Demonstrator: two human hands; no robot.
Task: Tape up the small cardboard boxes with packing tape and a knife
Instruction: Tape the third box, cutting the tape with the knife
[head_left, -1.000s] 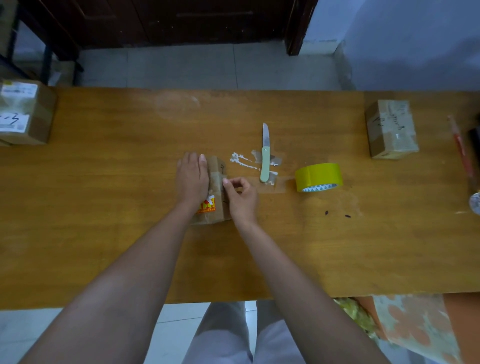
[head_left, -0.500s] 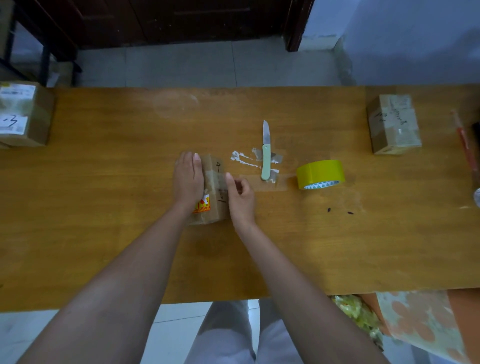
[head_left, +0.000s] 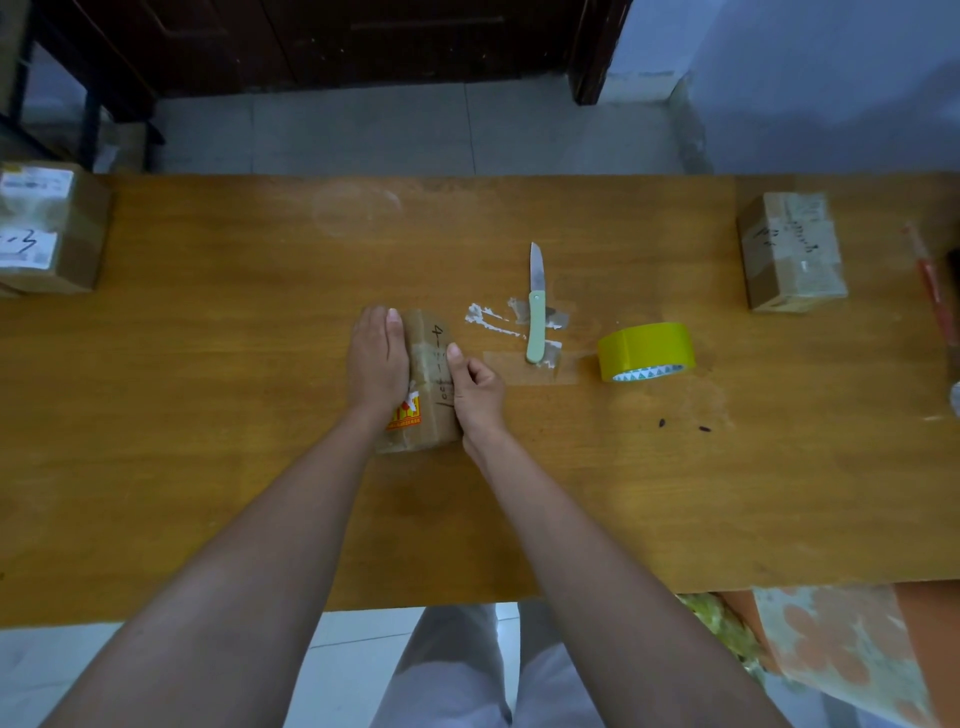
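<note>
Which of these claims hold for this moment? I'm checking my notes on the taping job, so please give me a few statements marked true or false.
1. The left hand lies flat on the small box. True.
2. The right hand holds the knife. False: the knife lies on the table, apart from both hands; the right hand is at the box's right side, thumb on its top.
3. The tape roll is to the right of the knife. True.
4. The tape roll sits on top of a box. False: it rests on the table.
5. Another box sits near the table's far right. True.
</note>
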